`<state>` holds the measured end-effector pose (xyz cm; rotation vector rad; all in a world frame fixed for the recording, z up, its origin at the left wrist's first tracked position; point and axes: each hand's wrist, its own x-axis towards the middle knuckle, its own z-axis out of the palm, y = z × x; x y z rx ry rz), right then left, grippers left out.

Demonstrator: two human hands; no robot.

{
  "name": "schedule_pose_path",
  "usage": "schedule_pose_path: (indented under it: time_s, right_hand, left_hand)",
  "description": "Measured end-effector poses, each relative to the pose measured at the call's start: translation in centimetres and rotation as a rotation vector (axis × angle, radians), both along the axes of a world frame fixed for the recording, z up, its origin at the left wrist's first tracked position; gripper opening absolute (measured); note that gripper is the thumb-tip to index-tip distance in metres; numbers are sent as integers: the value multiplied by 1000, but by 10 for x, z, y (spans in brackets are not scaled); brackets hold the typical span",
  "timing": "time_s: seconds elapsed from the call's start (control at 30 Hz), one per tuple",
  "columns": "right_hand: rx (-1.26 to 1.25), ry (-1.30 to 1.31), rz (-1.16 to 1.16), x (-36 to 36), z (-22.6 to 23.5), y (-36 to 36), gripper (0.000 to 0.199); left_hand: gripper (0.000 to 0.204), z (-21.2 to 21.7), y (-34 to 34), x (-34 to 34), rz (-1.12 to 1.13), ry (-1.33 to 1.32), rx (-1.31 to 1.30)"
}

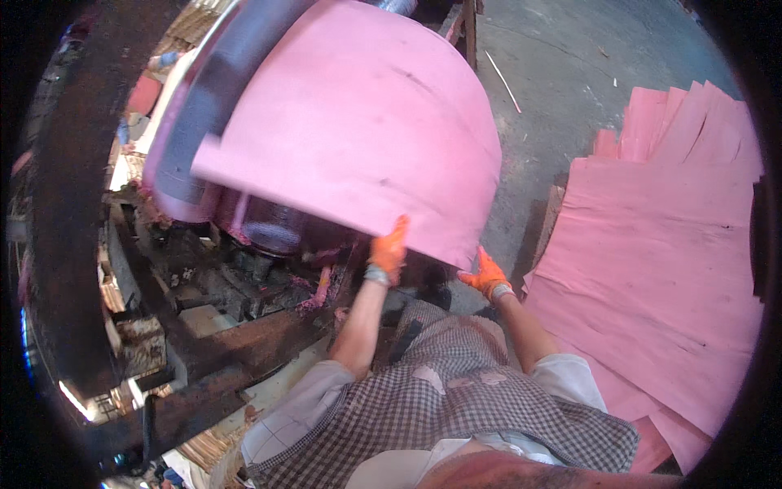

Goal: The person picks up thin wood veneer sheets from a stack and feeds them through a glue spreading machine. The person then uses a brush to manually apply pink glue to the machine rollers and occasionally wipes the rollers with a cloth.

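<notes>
A large, thin pink sheet [366, 122], like wood veneer, spreads before me, its far part bending away. My left hand [389, 251], in an orange glove, closes on its near edge, fingers on top. At the sheet's near right corner my right hand [487, 275], also gloved in orange, is pinching the edge. The sheet's left end is blurred and lies over a machine with long grey-blue rollers [220, 90] smeared with pink. Under the sheet, the end of a lower roller [273, 232] shows.
To my right stands a broad stack of pink sheets [652, 244] with uneven edges. A rusty machine frame [244, 342] runs along my left, crusted with pink residue. The concrete floor [554, 49] has a thin white stick [503, 81] on it.
</notes>
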<state>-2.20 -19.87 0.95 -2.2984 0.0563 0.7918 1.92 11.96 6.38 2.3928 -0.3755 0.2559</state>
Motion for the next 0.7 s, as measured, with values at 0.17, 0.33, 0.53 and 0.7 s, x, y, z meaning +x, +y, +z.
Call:
schedule_pose_path:
  time_s: [0.17, 0.33, 0.53, 0.7]
  right_hand:
    - [202, -193, -534, 10, 49, -42, 85]
    - [75, -608, -1006, -60, 126, -275, 67]
    - [-907, -1003, -1253, -154, 344, -577, 64]
    - [-1833, -560, -676, -169, 328, -574, 58]
  left_hand:
    - [48, 180, -281, 120, -315, -94, 312]
    - [76, 356, -519, 84, -615, 424, -164]
    - [77, 366, -571, -52, -1222, 420, -642]
    - [78, 233, -504, -59, -1135, 631, -392]
